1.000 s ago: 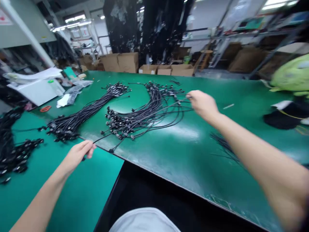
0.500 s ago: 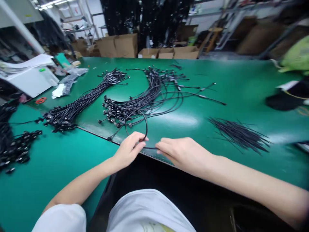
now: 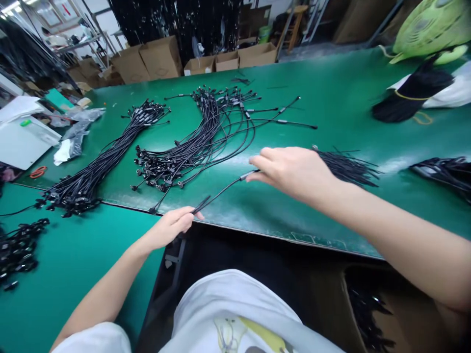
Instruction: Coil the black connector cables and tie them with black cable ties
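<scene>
My left hand [image 3: 171, 225] is near the front edge of the green-topped table [image 3: 257, 225], pinching one end of a thin black cable [image 3: 224, 192]. The cable runs up to my right hand [image 3: 290, 174], which grips a slim connector on it between the fingertips. Just beyond my right hand lies a pile of short black cables [image 3: 349, 167], and the fingers seem to overlap its near end. To the left, two long bundles of black cables with connectors [image 3: 195, 142] [image 3: 99, 159] lie on the mat.
A lower teal table [image 3: 73, 260] holds more black connectors [image 3: 18, 252]. A black bundle tied with yellow string [image 3: 412, 93] lies at the far right. Below the table's edge, an open cardboard box [image 3: 371, 309] holds black cables. Cardboard boxes [image 3: 162, 58] stand beyond the table.
My hands were close together at the table edge with the cable in a loop. My right hand has moved away to the right and the cable now runs nearly straight between them.
</scene>
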{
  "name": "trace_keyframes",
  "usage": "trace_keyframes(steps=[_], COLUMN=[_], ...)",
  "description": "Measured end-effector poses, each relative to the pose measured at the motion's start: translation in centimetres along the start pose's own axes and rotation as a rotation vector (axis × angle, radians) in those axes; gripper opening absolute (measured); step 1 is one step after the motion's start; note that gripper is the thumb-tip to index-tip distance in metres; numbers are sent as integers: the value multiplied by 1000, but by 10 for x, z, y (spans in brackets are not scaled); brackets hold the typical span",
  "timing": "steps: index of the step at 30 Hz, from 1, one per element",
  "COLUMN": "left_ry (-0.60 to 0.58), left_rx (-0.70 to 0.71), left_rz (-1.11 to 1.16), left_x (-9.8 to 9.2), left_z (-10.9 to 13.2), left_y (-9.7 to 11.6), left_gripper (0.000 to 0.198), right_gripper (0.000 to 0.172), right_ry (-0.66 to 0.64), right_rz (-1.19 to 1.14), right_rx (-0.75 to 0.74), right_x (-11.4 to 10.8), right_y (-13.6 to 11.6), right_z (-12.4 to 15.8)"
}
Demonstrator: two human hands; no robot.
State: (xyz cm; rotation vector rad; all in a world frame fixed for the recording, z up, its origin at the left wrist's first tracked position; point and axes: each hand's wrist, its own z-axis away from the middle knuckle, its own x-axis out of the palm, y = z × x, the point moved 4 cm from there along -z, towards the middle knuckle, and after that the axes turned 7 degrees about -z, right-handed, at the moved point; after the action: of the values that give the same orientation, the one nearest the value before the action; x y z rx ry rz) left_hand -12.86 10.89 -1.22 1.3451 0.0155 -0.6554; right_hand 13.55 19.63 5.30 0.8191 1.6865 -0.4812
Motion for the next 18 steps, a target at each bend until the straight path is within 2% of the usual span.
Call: trace_keyframes(steps=[2, 4, 6, 8, 10, 13, 16, 18], left_ry=[39, 137, 217, 263, 308, 415, 455, 356], left_rx=[23, 85, 147, 162, 143, 126, 180, 255], left_rz=[419, 782, 1007, 1101, 1052, 745, 354, 112], left_x=[-11, -23, -33, -39, -40, -34, -14, 8], left_z=[4, 9, 14, 15, 12, 0, -13, -18], left_y=[-2, 0, 5, 7, 4, -4, -1, 9], left_gripper=[34, 32, 31, 27, 19, 22, 35, 38], right_gripper=[49, 48, 46, 43, 37, 31, 29, 29], right_ry=[13, 64, 146, 214, 234, 149, -156, -345], right_rz=[-58, -135, -178, -177, -155, -196, -437, -626], right_rx=[29, 10, -48, -89, -110, -168, -280, -305], right_x=[12, 23, 29, 31, 31, 28, 25, 19], right_y=[22, 35, 36, 30, 16, -21, -68, -89], right_z=[6, 14, 23, 33, 41, 50, 53, 50])
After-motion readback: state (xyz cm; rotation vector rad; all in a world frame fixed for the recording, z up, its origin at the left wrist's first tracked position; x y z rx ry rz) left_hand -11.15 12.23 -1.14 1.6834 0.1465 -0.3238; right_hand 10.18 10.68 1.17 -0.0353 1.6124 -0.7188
